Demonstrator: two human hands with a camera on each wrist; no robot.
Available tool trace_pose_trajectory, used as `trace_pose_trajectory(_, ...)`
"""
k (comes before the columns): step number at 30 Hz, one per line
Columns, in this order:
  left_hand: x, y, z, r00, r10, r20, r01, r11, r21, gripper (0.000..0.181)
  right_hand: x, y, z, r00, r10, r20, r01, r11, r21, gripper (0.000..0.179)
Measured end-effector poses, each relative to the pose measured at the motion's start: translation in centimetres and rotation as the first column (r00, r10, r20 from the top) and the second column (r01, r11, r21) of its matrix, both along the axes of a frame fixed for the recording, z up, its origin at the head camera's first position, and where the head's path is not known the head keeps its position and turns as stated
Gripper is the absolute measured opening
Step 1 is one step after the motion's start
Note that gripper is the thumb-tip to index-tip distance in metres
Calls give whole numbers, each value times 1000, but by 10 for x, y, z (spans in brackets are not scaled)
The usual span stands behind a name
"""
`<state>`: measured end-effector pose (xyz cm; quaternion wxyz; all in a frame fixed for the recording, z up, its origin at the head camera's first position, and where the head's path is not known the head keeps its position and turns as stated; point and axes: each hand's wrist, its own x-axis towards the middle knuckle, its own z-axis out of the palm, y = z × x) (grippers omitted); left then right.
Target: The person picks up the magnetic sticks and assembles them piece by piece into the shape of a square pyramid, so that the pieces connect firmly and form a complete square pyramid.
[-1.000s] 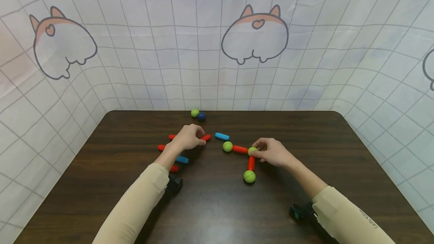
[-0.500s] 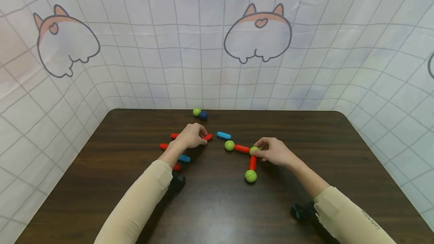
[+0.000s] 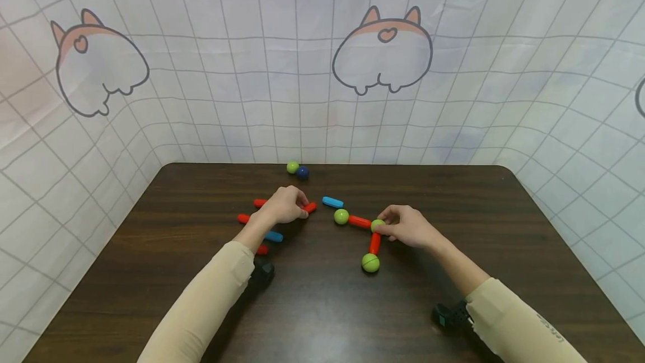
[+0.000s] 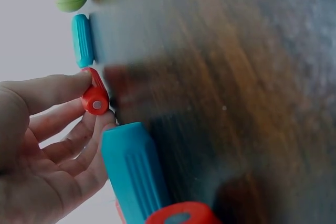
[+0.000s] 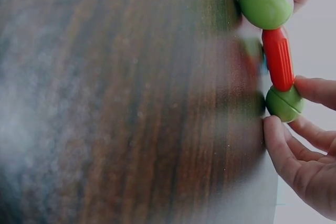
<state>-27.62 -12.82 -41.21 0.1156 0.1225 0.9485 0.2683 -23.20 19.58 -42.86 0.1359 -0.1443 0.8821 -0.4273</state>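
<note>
My left hand (image 3: pixel 284 205) pinches a red magnetic rod (image 4: pixel 96 96) between thumb and fingers, low over the table; a metal dot shows on its end. Just right of it lies a light-blue rod (image 3: pixel 333 202). With thumb and fingertips my right hand (image 3: pixel 407 226) grips a green ball (image 5: pixel 284 103) at the corner of an L-shaped chain. One red rod (image 3: pixel 359 221) runs left from that corner to a second green ball (image 3: pixel 341 217). Another red rod (image 3: pixel 374 243) runs toward me to a third green ball (image 3: pixel 370 263).
Under and beside the left forearm lie several rods, among them a blue rod (image 3: pixel 274 236) and a red rod (image 3: pixel 244 218). A loose green ball (image 3: pixel 293 167) and a dark-blue ball (image 3: pixel 302 172) sit at the far edge of the table (image 3: pixel 312 307). A patterned cloth (image 3: pixel 282 71) hangs behind.
The near green ball and its red rod have swung slightly left in the last half second. My left hand stays at the red rod, and my right hand keeps hold of the corner ball.
</note>
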Motion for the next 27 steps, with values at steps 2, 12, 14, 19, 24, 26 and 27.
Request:
trace_pose_trajectory(2,1,0,0,1000,-5,1,5,1000,11,23,0,0,0,1000,-1,1,1,1000,-3,38)
trace_pose_trajectory(12,9,0,4,999,-27,41,23,996,87,25,0,0,0,1000,-9,5,9,1000,-3,37)
trace_pose_trajectory(14,11,-1,4,997,-31,64,23,993,119,24,0,0,0,1000,-8,4,8,1000,-9,37)
trace_pose_trajectory(19,15,-2,3,988,-35,153,0,976,219,21,0,-1,1,1000,-8,11,8,1000,-20,36)
trace_pose_trajectory(24,20,-1,2,980,-34,196,-18,965,260,22,0,-1,1,1000,-9,16,10,1000,-19,36)
trace_pose_trajectory(26,21,0,2,980,-37,198,-16,966,259,23,-1,-1,1,1000,-9,13,9,1000,-13,36)
trace_pose_trajectory(27,21,0,2,980,-43,197,-10,966,257,23,-1,-1,1,1000,-8,11,8,1000,-9,36)
